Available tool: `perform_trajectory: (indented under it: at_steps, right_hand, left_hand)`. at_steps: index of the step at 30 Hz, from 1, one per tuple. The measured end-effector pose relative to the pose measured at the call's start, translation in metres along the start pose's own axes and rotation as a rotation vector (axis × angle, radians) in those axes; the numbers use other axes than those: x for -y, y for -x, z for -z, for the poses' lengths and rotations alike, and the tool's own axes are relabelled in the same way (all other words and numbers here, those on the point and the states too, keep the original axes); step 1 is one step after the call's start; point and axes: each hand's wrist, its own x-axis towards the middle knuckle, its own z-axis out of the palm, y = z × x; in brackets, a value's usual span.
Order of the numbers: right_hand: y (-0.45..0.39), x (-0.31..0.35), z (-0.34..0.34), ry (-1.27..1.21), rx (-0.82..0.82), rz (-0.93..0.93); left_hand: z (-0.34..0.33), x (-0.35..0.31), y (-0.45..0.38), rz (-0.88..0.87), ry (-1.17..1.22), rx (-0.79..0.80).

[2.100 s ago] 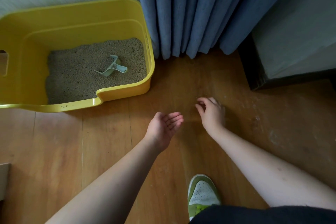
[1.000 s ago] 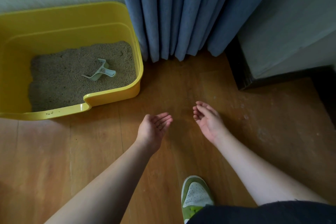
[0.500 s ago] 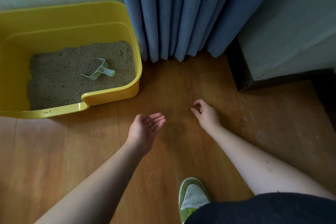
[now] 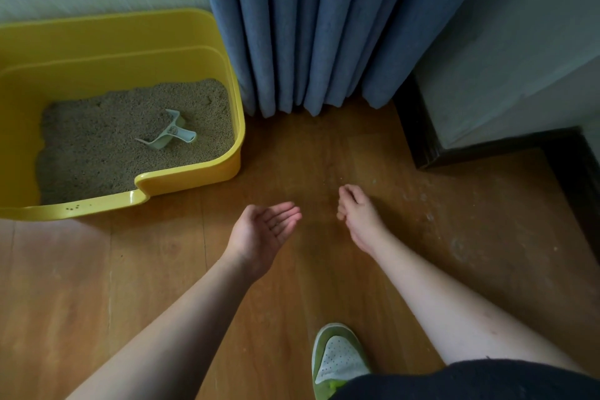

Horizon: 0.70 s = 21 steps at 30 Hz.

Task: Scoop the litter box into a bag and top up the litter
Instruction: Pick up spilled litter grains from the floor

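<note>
right hand (image 4: 358,217): hovering low over the floor (image 4: 454,237), fingertips drawn together as if pinching up a stray grain; too small to tell whether it is holding anything.
left hand (image 4: 264,232): lying palm-up, fingers spread loosely and cupped, just beside the right hand; palm looking empty.
litter box (image 4: 194,172): sitting well to the left of both hands, against the wall.
litter (image 4: 97,146): filling the box bottom.
scoop (image 4: 167,135): lying on the litter, toward the box's right side.
bag: not showing in view.
step, my read: collecting spilled grains off the floor near the box.
doing it well: keeping the cupped palm close under the pinch, then tipping into the box.
</note>
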Motion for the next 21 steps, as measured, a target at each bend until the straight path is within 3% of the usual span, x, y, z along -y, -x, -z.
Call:
perform_trajectory:
  at_steps: [2,3,10,14,16,17,20,21]
  right_hand:
    - [0.005,0.001,-0.002,-0.440,0.076,-0.130]
    - [0.007,0.003,-0.001,-0.543,0.095,-0.161]
    - [0.003,0.014,0.015,-0.715,0.107,-0.210]
    - [-0.008,0.017,0.027,-0.695,0.056,-0.210]
    - [-0.014,0.022,0.029,-0.546,-0.030,-0.179]
    - [-0.019,0.025,0.030,-0.350,-0.088,-0.131]
    - [-0.031,0.031,0.029,0.520,-0.192,0.111]
    - [-0.035,0.031,0.028,0.689,-0.177,0.193]
  left_hand:
    - [-0.009,0.000,-0.001,0.015,-0.006,0.046]
    - [-0.013,0.000,-0.001,0.018,-0.008,0.065]
    - [-0.018,0.000,0.003,0.022,-0.013,0.097]
    - [-0.018,-0.006,0.008,0.003,-0.033,0.089]
    - [-0.017,-0.007,0.007,0.000,-0.032,0.091]
    - [-0.016,-0.008,0.007,0.002,-0.026,0.092]
    - [-0.009,-0.008,0.006,0.018,0.004,0.073]
    - [-0.005,-0.007,0.006,0.022,0.016,0.062]
